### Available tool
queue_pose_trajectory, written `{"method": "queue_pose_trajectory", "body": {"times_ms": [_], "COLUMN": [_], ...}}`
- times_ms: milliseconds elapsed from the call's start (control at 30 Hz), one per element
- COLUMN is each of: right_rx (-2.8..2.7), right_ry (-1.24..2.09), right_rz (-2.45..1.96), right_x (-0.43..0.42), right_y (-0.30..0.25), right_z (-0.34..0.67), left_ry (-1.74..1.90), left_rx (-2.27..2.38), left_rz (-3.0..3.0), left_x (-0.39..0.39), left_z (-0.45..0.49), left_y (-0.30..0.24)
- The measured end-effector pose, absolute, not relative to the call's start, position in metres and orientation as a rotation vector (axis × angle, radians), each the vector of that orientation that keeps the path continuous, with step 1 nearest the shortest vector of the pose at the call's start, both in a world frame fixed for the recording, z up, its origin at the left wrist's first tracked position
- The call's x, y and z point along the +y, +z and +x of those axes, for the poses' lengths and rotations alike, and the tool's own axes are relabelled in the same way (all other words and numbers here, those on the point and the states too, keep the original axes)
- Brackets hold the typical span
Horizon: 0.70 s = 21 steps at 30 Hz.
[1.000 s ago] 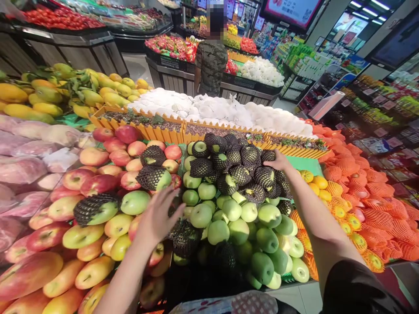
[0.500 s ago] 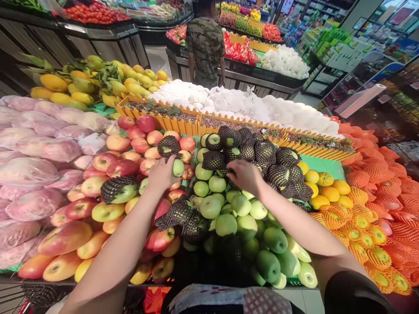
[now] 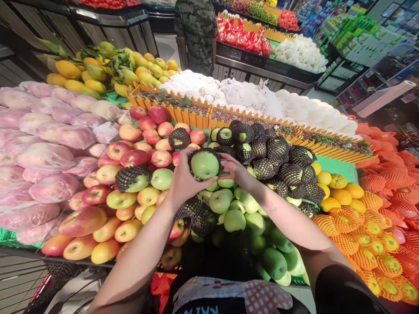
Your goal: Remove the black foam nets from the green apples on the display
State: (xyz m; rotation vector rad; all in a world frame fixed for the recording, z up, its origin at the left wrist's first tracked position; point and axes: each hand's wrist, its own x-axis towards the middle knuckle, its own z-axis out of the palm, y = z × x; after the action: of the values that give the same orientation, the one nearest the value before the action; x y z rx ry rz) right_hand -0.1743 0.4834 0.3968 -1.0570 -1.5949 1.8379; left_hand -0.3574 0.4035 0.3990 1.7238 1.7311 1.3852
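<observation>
Green apple [image 3: 204, 165] is sitting up in both hands, on the near side of the orange picket planter [image 3: 183, 114], in front of where its left & middle sections meet. Black net is showing round the apple's top and sides — front is facing the wearer bare, so this one's looking abt half-wrapped, prob. mid-fit. L hand [image 3: 186, 181] is cupping it from the left w/ thumb running along underneath: a firm-looking wrap. R hand [image 3: 235, 171] is closing in at the right edge, fingertips at the net/apple border; can't tell if they're pinching net or just pressing fruit.

Done, as far as shows: a good heap of netted apples [image 3: 278, 150] is lying right up against the planter's middle section. A few more netted ones [image 3: 204, 218] are resting further out from the planter, wearer's side, & another netted apple [image 3: 132, 179] is lying among the red apples [image 3: 131, 159], in front of planter's left section.

Left: lots of bare green apples [image 3: 235, 220] are filling the slope below the planter's middle, lowest ones in shadow, so count's unclear. One more bare green one [image 3: 162, 179] is sitting in the reds, out from planter's left section. Judging by that, job's well underway — nowhere near finished.
</observation>
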Motion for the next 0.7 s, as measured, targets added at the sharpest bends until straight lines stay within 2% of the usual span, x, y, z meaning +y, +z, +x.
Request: {"method": "queue_pose_trajectory", "body": {"times_ms": [167, 300, 467, 600, 700], "right_rx": [-1.683, -2.144, -2.946, -3.116, -3.189], "right_ry": [1.413, 1.378, 0.572, 0.442, 0.432], "right_rz": [-1.079, -0.969, -1.169, -1.239, -1.225], "right_x": [0.470, 0.467, 0.479, 0.489, 0.497], "right_y": [0.394, 0.392, 0.370, 0.337, 0.324], "right_z": [-0.162, -0.147, -0.148, -0.164, -0.171], "left_ry": [1.277, 1.172, 1.400, 1.595, 1.584], "left_rx": [1.866, 1.999, 1.960, 1.739, 1.499], "left_rz": [1.602, 1.487, 1.221, 0.867, 0.475], "left_x": [0.414, 0.412, 0.404, 0.400, 0.396], "left_z": [-0.333, -0.331, -0.349, -0.355, -0.349], "left_y": [0.387, 0.369, 0.357, 0.366, 0.378]}}
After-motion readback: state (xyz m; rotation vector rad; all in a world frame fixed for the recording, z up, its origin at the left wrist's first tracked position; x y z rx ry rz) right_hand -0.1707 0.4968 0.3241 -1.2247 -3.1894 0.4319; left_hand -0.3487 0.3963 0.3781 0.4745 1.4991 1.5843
